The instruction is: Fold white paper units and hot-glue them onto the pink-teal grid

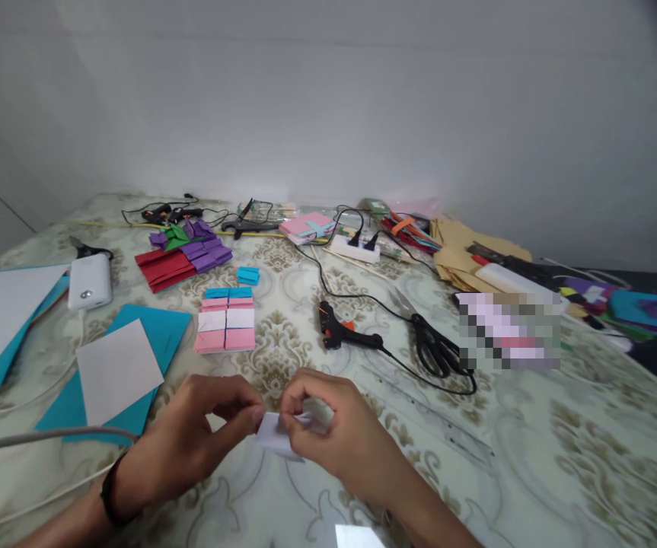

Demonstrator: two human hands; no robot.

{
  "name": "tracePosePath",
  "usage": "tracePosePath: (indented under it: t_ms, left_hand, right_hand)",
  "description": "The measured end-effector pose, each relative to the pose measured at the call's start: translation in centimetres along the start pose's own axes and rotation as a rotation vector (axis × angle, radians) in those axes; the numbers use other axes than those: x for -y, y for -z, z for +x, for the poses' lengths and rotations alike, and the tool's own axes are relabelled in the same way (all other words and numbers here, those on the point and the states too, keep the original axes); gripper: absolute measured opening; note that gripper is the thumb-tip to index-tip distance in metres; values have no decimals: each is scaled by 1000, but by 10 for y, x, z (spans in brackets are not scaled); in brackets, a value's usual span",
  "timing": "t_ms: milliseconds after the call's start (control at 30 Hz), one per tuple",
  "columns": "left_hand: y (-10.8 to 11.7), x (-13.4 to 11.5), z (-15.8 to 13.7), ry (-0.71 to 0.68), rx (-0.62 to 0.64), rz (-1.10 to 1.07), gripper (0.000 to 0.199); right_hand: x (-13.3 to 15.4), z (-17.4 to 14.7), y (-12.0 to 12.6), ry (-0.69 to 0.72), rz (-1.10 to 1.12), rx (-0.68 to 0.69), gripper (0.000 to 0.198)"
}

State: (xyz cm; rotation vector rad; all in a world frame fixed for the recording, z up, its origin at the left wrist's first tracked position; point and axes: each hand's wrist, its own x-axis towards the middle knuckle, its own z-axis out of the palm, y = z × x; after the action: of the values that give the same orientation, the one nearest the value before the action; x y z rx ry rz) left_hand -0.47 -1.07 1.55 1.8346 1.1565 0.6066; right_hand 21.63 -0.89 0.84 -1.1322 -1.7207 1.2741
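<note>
While fingers (301, 435) pinch paper (272, 435), filled packets (283, 211) behind

Glue gun (342, 332) blocks ahead; near-right tablecloth (539, 502) lies free.

No text, label, brand or number is legible. The round mark (86, 294) on the white device (90, 274) is too small to resolve.

Between the fingers (240, 428), folded white paper (272, 435) is held; beyond them, rightward, a black plastic glue gun (336, 332) is laid — leftward, square white paper (118, 371) is set on blue paper sheets (164, 326).
</note>
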Motion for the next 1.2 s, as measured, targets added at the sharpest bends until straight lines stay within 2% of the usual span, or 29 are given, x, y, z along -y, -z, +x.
tracePosePath:
  t_ms: [367,667,767,900,1033,1133,1200]
  left_hand:
    - [-7,1,0,-38,-35,50,13]
    - [5,-2,1,-8,-123,-86,13]
    - [5,-1,3,8,-78,-86,13]
    - [1,1,4,25,0,-12,26]
    - [1,4,3,56,-21,-2,35]
    - [3,1,2,53,-14,-134,38]
    - [4,-1,2,40,23,-269,32]
  right_hand:
    - [-1,1,-6,28,32,29,13]
    - [-5,1,-2,-70,180,27,11]
    - [-6,2,-2,-91,212,13,9]
    - [-4,1,-2,-108,207,18,4]
    - [-4,0,-3,-113,187,35,3]
    - [-6,1,-4,-128,223,38,5]
    - [-8,3,-3,-154,274,19,11]
